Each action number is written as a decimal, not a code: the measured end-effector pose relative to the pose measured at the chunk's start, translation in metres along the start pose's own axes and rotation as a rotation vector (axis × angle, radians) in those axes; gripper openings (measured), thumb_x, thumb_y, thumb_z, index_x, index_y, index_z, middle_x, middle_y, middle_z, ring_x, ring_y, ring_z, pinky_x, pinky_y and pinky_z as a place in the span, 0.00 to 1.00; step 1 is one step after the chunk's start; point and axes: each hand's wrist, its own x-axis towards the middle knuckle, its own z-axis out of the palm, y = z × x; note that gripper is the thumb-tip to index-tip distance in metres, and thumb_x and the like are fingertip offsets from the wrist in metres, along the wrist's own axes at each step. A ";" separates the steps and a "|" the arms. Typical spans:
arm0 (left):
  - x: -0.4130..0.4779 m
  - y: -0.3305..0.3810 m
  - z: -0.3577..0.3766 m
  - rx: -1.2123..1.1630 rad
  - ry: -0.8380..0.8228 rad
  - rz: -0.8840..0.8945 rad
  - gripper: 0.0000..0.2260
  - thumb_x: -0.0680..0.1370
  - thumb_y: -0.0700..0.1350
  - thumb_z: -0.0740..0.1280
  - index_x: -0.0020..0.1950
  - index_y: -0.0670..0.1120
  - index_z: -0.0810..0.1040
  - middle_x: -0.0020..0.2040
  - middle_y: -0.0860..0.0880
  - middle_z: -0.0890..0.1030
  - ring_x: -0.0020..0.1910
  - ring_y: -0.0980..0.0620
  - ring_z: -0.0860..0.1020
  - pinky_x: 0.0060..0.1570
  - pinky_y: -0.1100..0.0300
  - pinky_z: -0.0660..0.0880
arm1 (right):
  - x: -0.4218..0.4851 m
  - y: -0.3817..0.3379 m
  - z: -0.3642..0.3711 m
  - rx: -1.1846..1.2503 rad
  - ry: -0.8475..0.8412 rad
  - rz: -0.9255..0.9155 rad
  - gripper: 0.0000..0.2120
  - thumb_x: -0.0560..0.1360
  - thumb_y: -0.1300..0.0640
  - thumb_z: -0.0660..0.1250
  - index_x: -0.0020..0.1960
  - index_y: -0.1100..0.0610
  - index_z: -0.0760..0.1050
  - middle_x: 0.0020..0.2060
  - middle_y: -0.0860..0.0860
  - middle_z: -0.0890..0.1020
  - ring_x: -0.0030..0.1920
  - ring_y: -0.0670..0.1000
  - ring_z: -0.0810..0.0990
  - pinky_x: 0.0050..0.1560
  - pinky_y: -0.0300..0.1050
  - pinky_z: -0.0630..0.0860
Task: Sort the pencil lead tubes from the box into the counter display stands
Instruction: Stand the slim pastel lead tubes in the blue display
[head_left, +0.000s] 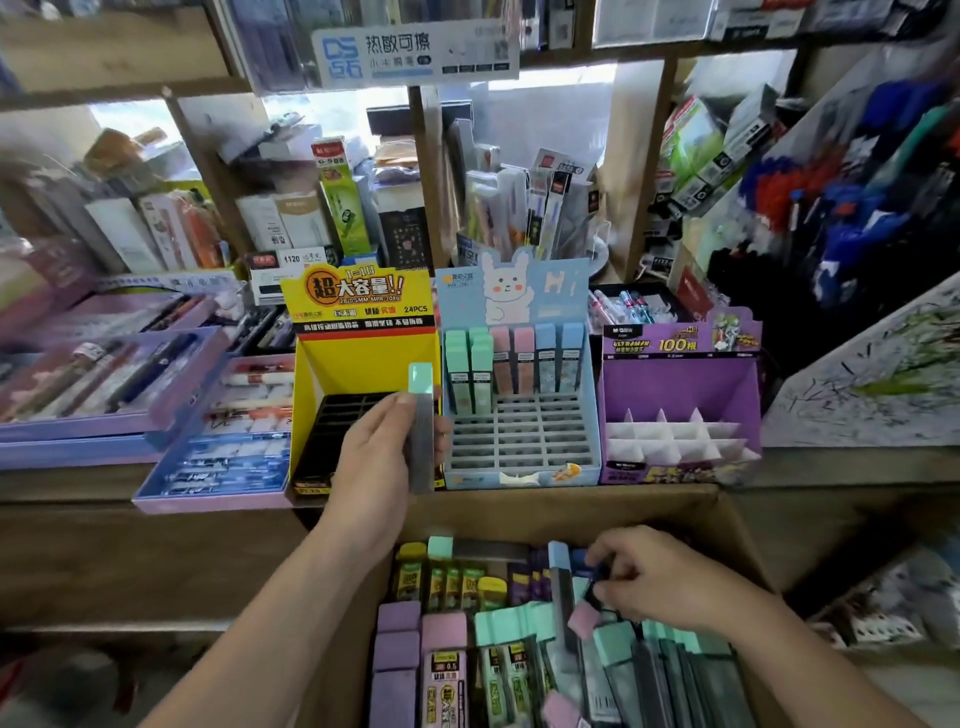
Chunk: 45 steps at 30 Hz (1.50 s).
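Observation:
My left hand (382, 457) grips a mint-capped lead tube (421, 410) upright, in front of the gap between the yellow stand (311, 374) and the blue rabbit stand (589, 415). The blue stand holds mint, pink and blue tubes (511, 364) in its back rows. The purple stand (675, 384) on the right has white dividers and no tubes. My right hand (660, 577) reaches into the cardboard box (727, 525) and pinches a pink-capped tube (584, 621) among several mixed tubes.
Lilac trays of pens (104, 384) lie on the counter to the left. Shelves packed with stationery (332, 208) rise behind the stands. A rack of blue and red pens (841, 208) slopes at the right.

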 end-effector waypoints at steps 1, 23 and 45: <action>0.004 0.001 0.003 -0.013 0.006 -0.014 0.18 0.87 0.49 0.56 0.48 0.51 0.86 0.44 0.44 0.85 0.40 0.51 0.81 0.42 0.57 0.78 | 0.000 0.000 0.000 0.001 -0.002 -0.003 0.12 0.78 0.55 0.73 0.60 0.49 0.78 0.37 0.49 0.84 0.36 0.47 0.82 0.38 0.45 0.76; 0.039 0.005 0.012 0.136 0.085 0.135 0.06 0.77 0.42 0.74 0.52 0.50 0.86 0.48 0.45 0.86 0.49 0.48 0.82 0.58 0.47 0.81 | 0.001 0.005 0.002 0.030 -0.008 -0.008 0.12 0.78 0.54 0.73 0.60 0.47 0.76 0.36 0.48 0.84 0.34 0.43 0.80 0.34 0.38 0.74; 0.052 0.004 0.006 0.642 0.104 0.387 0.04 0.78 0.45 0.74 0.52 0.49 0.85 0.44 0.61 0.85 0.45 0.65 0.82 0.47 0.68 0.79 | 0.002 0.007 0.002 0.033 -0.010 -0.030 0.12 0.79 0.54 0.72 0.60 0.46 0.76 0.35 0.47 0.84 0.31 0.39 0.80 0.32 0.34 0.72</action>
